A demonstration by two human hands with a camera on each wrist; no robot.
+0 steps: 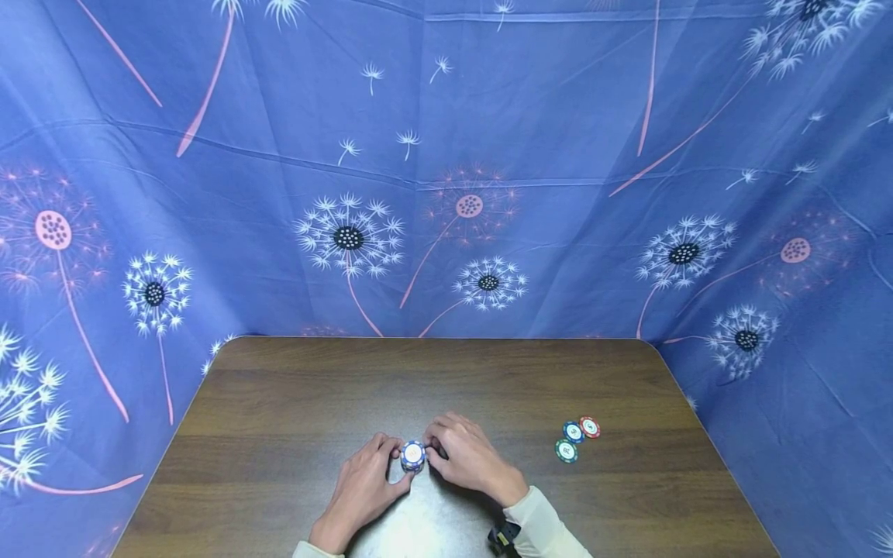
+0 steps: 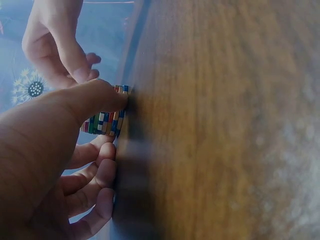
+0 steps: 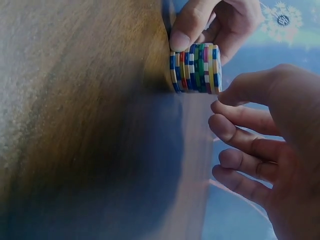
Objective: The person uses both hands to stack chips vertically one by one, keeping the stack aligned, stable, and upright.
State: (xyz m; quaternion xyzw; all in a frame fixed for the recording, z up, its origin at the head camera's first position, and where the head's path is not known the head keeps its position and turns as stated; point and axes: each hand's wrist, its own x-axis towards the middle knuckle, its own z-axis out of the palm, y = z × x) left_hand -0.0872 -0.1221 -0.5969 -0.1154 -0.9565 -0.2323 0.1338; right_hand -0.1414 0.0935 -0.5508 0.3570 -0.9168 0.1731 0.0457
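Note:
A stack of poker chips [image 1: 412, 455] stands on the table, a blue-and-white chip on top. In the right wrist view the stack [image 3: 195, 70] shows blue, red, green, yellow and pink edges. My left hand [image 1: 364, 480] holds the stack low down between thumb and fingers; in the left wrist view its thumb [image 2: 102, 95] covers part of the chips. At the stack's right side is my right hand [image 1: 470, 456], fingers loosely bent. Its thumb and forefinger tips lie at the top chip's edge in the right wrist view, with no chip seen between them.
Off to the right, a blue chip [image 1: 574, 432], a red chip [image 1: 589, 427] and a green chip [image 1: 567, 451] lie close together on the wooden table [image 1: 279, 403]. A blue dandelion-print cloth [image 1: 558, 116] hangs behind and beside the table. A dark device [image 1: 504, 536] sits at the right wrist.

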